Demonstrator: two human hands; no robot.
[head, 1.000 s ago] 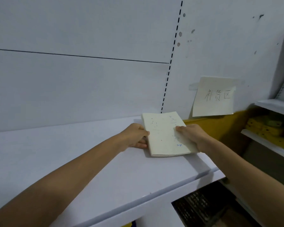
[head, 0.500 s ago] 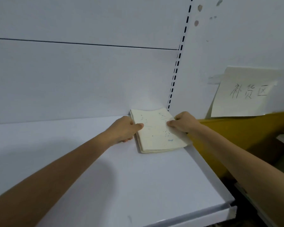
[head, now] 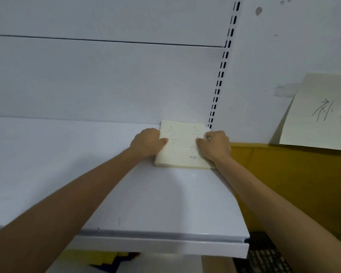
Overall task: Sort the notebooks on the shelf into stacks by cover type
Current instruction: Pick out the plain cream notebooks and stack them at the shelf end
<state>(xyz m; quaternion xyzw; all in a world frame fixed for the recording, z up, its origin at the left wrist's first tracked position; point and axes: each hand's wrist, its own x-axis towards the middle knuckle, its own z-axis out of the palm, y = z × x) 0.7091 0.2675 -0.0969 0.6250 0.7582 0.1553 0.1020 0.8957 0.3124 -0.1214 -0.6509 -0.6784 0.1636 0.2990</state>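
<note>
A small stack of cream notebooks (head: 182, 144) with dotted covers lies flat at the back right corner of the white shelf (head: 126, 194), against the back panel. My left hand (head: 147, 141) grips the stack's left edge, thumb on the top cover. At the right edge, my right hand (head: 215, 144) holds the stack with curled fingers and its thumb on the cover. How many notebooks the stack holds is hard to tell.
A slotted upright (head: 220, 75) rises behind the stack. A yellow cardboard box (head: 293, 184) stands right of the shelf, with a handwritten paper sign (head: 323, 113) taped to the wall above it. Coloured items (head: 110, 261) show below the shelf's front lip.
Both hands have slid the notebook stack back along the shelf until it sits against the back panel at the corner. The view has shifted left and closer.
</note>
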